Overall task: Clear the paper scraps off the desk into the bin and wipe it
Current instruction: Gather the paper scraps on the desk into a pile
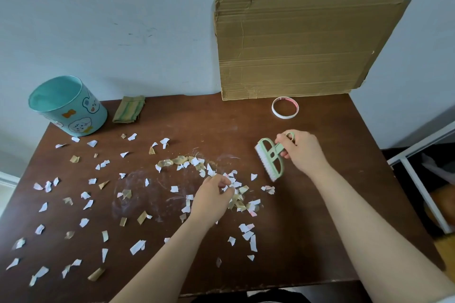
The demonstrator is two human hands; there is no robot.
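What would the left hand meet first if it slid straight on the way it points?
The paper scraps heaped just ahead of the left hand; beyond them, probably the green brush in the right hand, though depth is unclear.

1 teal bin [73, 118], 1 folded cloth [128, 109], 1 tape roll [275, 110], 1 cardboard sheet [302, 49] and 1 green brush [270, 158]. There are 2 hands, the left hand [213, 197] and the right hand [301, 152]. The paper scraps [138, 246] number well over 50, too many to count exactly, on 1 tabletop [307, 229].
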